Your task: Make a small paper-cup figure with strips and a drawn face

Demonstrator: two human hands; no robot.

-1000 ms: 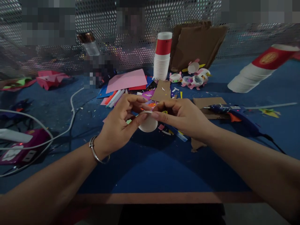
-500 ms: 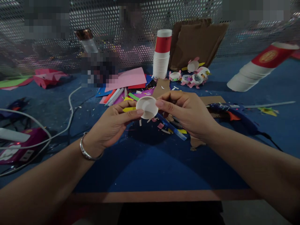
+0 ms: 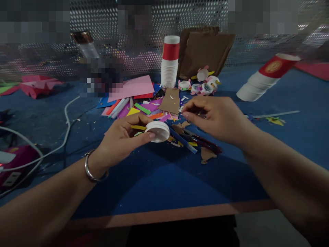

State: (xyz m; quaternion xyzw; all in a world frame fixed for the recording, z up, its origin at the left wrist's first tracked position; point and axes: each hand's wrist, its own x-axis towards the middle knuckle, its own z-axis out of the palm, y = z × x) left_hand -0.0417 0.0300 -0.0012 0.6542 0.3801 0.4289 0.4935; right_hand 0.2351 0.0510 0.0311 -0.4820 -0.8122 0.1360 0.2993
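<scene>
My left hand (image 3: 123,137) pinches a small, shallow white paper cup base (image 3: 162,132) between thumb and fingers. A yellow paper strip (image 3: 138,127) sticks out from its left side. My right hand (image 3: 216,115) is apart from the cup base, above the scraps to its right. Its fingers curl loosely and nothing shows between them. Below it lie dark red-handled scissors (image 3: 205,141) and a blue stick-like tool (image 3: 183,139). The glue gun is hidden behind my right hand and wrist, with a pale glue stick (image 3: 279,114) showing beyond.
Behind stand a cup stack (image 3: 169,65), small paper cup figures (image 3: 203,84) and cardboard sheets (image 3: 205,51). A leaning cup stack (image 3: 266,77) is at right. Coloured paper (image 3: 133,87), markers (image 3: 119,108) and a cardboard piece (image 3: 169,100) lie mid-table. A power strip (image 3: 17,161) with white cables sits left.
My right hand has let go of the cup base's rim and moved right. My left hand has lowered and tilted the cup base. The view has shifted slightly right.
</scene>
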